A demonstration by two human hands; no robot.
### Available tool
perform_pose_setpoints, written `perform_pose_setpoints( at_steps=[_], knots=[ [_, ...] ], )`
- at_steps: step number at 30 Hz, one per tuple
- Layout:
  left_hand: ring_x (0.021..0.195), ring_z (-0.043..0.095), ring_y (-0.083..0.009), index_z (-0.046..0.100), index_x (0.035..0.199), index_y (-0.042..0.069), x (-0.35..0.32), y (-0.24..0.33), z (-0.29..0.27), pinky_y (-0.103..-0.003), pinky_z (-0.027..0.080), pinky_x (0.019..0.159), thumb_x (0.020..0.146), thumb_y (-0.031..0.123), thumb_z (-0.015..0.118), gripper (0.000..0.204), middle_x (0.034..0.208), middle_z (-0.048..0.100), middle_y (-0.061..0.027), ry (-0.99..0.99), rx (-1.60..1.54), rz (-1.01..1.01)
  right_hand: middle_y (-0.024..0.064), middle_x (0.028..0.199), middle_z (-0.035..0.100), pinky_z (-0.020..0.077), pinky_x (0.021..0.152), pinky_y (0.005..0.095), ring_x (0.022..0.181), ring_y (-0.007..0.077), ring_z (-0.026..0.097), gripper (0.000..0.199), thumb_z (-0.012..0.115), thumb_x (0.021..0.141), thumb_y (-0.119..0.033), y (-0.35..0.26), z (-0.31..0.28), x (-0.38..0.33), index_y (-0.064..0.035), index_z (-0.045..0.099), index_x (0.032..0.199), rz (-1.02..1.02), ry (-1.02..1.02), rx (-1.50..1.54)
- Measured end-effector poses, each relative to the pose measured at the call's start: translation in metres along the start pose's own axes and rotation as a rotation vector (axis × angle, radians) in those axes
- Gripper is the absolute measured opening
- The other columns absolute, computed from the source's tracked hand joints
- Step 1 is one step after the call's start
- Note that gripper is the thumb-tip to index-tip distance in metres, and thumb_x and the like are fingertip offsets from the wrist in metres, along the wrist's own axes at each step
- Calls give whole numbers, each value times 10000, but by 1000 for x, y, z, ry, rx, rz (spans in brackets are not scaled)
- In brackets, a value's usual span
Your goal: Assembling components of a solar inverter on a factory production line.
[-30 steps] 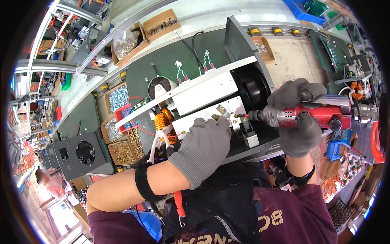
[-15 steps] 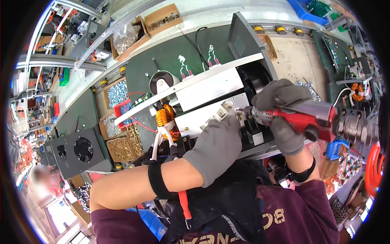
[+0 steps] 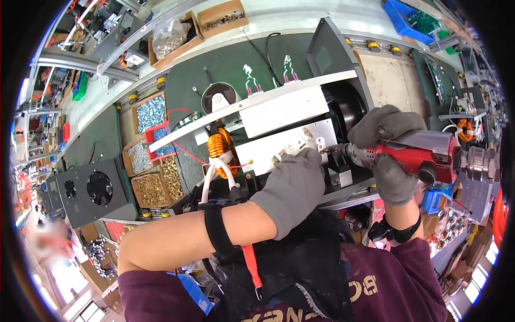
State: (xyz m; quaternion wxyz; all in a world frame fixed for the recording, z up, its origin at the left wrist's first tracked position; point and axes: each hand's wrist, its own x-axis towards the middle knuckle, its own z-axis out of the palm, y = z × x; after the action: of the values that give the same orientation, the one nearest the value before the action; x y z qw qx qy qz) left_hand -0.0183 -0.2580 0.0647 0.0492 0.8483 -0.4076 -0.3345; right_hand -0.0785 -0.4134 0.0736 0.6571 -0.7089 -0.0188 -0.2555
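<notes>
In front of me lies a partly built dark grey metal housing (image 3: 324,51) with a silver plate (image 3: 257,149) in it. My left hand (image 3: 295,185), in a grey glove, rests over that plate, fingers curled down at a small silver metal terminal piece (image 3: 296,144); the glove hides whatever its fingertips grip. With the other glove, my right hand (image 3: 394,177) grips a red power screwdriver (image 3: 413,160) held level. Its bit points left and ends by a small fitting (image 3: 321,144) at the plate's right end. A copper-wound coil (image 3: 219,147) sits at the plate's left end.
Boxes of blue-silver screws (image 3: 151,114) and brass-coloured fasteners (image 3: 149,190) stand to the left. Beyond them lies a grey panel with a fan (image 3: 100,188). Cardboard boxes (image 3: 221,21) line the back, a blue bin (image 3: 405,24) the far right. A red-handled lead (image 3: 250,265) hangs before me.
The housing appears slightly farther right in view. The screwdriver and my right hand have shifted right, its chuck now a little farther from the fitting. My left hand stays at the terminal piece.
</notes>
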Motion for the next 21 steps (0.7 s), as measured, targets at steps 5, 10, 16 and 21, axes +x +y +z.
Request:
perform_pose_setpoints(
  at_steps=[5, 10, 16, 21],
  knots=[
    [816, 617, -347, 570, 1018, 34, 3, -4, -12, -448, 515, 715, 853, 186, 526, 228, 930, 596, -160, 19, 117, 95, 144, 887, 568, 485, 691, 316, 764, 208, 581, 336, 621, 668, -56, 5, -3, -2, -43, 490, 977, -48, -28, 105],
    [776, 614, -324, 647, 966, 54, 9, -11, -21, -424, 503, 701, 744, 229, 677, 284, 960, 575, -112, 235, -99, 101, 65, 742, 442, 396, 527, 348, 605, 187, 447, 380, 702, 757, -250, -15, -5, 0, -87, 429, 967, -45, 106, 195],
    [724, 628, -275, 680, 894, 63, 15, -12, -20, -378, 493, 649, 680, 222, 734, 272, 900, 604, -82, 350, -261, 190, 39, 738, 440, 419, 512, 324, 604, 180, 460, 344, 680, 781, -244, -36, 4, 6, -122, 433, 986, -85, 100, 273],
    [702, 630, -254, 689, 873, 76, 17, -16, -17, -355, 494, 630, 712, 178, 695, 190, 859, 609, -70, 408, -282, 206, 22, 733, 424, 396, 510, 304, 600, 164, 437, 332, 662, 776, -269, -39, 3, 7, -142, 431, 976, -117, 134, 279]
  ],
)
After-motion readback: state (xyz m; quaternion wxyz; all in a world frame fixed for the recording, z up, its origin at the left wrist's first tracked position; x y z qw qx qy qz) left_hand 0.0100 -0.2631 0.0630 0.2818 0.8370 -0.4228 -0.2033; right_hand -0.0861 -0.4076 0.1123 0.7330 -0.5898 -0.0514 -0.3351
